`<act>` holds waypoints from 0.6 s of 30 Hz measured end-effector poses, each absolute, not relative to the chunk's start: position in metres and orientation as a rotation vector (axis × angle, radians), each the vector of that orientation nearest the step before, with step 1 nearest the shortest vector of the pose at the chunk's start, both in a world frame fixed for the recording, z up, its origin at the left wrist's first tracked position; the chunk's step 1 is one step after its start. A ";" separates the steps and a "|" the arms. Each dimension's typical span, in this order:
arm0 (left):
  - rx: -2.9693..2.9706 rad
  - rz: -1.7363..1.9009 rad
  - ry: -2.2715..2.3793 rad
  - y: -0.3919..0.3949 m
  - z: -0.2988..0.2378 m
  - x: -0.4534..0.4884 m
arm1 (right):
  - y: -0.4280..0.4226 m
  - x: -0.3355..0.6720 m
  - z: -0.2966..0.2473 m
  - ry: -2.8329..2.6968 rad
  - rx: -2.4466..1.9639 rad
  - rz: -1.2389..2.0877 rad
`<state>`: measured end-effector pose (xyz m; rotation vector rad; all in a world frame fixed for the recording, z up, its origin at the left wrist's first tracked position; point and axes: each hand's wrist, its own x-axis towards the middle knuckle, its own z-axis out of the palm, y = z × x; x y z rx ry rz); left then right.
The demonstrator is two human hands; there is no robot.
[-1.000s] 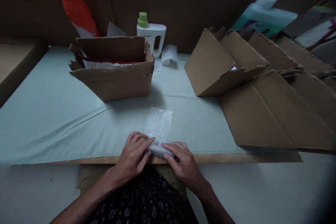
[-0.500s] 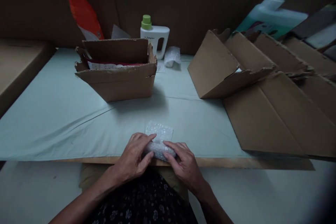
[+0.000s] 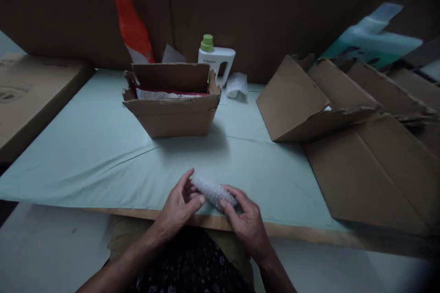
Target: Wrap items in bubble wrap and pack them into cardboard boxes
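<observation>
A short roll of bubble wrap (image 3: 212, 191) lies at a slant between my hands, just above the front edge of the table. My right hand (image 3: 244, 215) is closed on its near right end, thumb on the front and fingers behind. At the far left end, my left hand (image 3: 178, 203) curls round it with the thumb in front; its fingertips are partly hidden. Whatever may be inside the wrap does not show.
Beyond my hands stands an open cardboard box (image 3: 178, 116) with packets inside. Behind it are a red-orange bottle (image 3: 132, 27), a white jug with a green cap (image 3: 215, 57) and bubble wrap (image 3: 237, 84). Cardboard bins (image 3: 292, 100) crowd the right; a flat carton (image 3: 41, 91) lies left.
The loose flap of bubble wrap that lay flat on the cloth is now rolled up. The roll has been lifted and turned to a slant. The head view has shifted slightly.
</observation>
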<state>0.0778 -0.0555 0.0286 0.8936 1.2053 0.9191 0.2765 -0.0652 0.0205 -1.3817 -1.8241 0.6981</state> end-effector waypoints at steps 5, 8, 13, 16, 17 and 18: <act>0.879 0.887 1.136 -0.056 0.037 0.077 | -0.066 0.281 0.028 -1.791 -1.353 0.844; 1.100 0.816 1.185 -0.058 0.036 0.074 | -0.063 0.283 0.033 -1.809 -1.353 1.061; 1.789 0.880 1.159 -0.032 0.061 0.037 | -0.039 0.283 0.058 -1.973 -1.270 1.057; 2.350 1.232 1.338 0.013 0.098 0.001 | -0.012 0.297 0.086 -2.027 -1.124 0.847; 2.482 1.311 1.458 0.029 0.110 -0.009 | -0.001 0.304 0.098 -2.037 -1.069 0.766; 2.588 1.347 1.568 0.043 0.119 -0.018 | 0.010 0.311 0.110 -2.034 -1.032 0.682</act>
